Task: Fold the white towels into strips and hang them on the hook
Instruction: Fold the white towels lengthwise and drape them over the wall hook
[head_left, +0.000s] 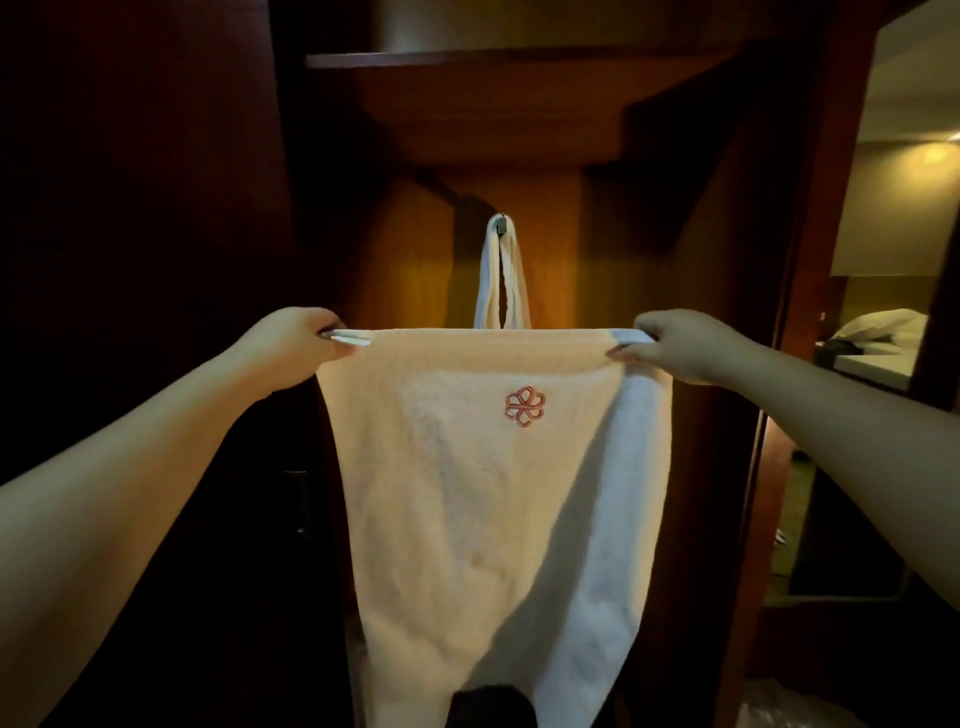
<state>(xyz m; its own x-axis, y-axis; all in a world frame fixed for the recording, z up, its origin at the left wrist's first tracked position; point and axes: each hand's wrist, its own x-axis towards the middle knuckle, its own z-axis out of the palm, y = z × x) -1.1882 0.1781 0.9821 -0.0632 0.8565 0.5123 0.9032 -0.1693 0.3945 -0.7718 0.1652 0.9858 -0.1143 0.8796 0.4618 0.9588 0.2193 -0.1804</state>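
— White terry, that's the towel I've got up front. It hangs from its top edge, spread wide, narrowing toward the bottom of view. Red flower logo stitched near the top, right of centre. Right side looks bluish-white, the rest warm under the light.

— Hands?

— Left hand has its fingers curled tight round the top left corner; a bit of hem sticks out past the knuckles. Right hand is pinching the top right corner, fingers bunched on the cloth. Both arms out straight, top edge pulled taut and level between them.

— Folded yet?

— Looks doubled at the left corner, two edges showing there. Can't tell how many layers otherwise.

— What's behind it?

— Second towel, already a narrow strip, draped over the metal hook on the back panel of a dark wooden closet. Both ends drop down behind the top edge of the one I'm holding. The two towels are apart, not touching as far as I can see.

— Anything else?

— Wooden shelf above the hook. Far right, past the closet frame, a lit room with a bed, white bedding. Dark blur at the bottom centre, can't make it out.
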